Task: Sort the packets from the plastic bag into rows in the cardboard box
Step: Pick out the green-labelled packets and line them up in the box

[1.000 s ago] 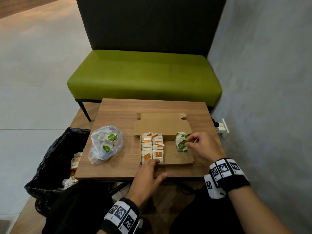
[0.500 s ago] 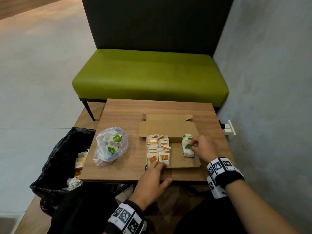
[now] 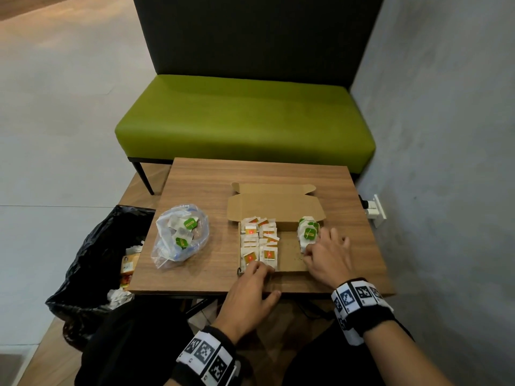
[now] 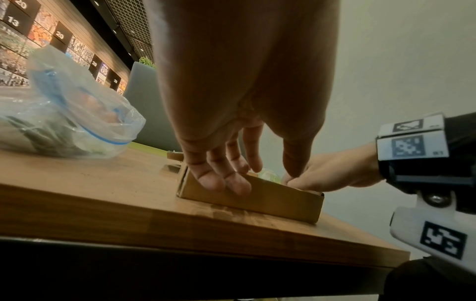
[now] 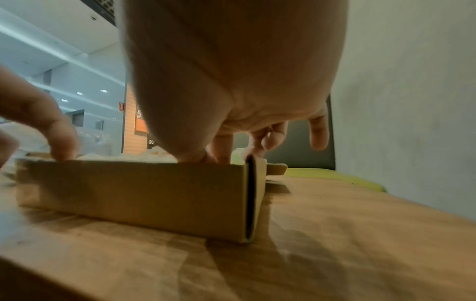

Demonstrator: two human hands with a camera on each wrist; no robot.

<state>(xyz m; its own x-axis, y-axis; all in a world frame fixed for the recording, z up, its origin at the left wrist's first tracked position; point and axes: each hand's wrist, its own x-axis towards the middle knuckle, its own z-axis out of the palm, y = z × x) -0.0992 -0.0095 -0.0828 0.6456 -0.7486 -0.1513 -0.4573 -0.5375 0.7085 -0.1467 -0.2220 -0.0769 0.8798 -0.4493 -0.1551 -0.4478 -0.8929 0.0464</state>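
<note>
The open cardboard box [image 3: 291,263] lies on the wooden table [image 3: 200,185]. Two rows of orange-label packets [image 3: 260,245] fill its left side. A short row of green-label packets [image 3: 308,232] stands along its right wall. My right hand [image 3: 312,249] reaches into the box's right side and pinches the nearest green-label packet, with the outer fingers spread; the box wall hides the packet in the right wrist view. My left hand [image 3: 257,270] rests with straight fingers [image 4: 224,180] on the box's front wall [image 4: 270,201]. The clear plastic bag [image 3: 181,235] holds more packets left of the box.
A black rubbish bag [image 3: 92,254] hangs open off the table's left edge. A green bench [image 3: 245,118] stands behind the table. A grey wall [image 3: 446,162] with a socket [image 3: 376,210] runs close along the right.
My right hand has slid along the green row toward the front of the box. The left hand has stayed on the front wall. The head view has shifted slightly.
</note>
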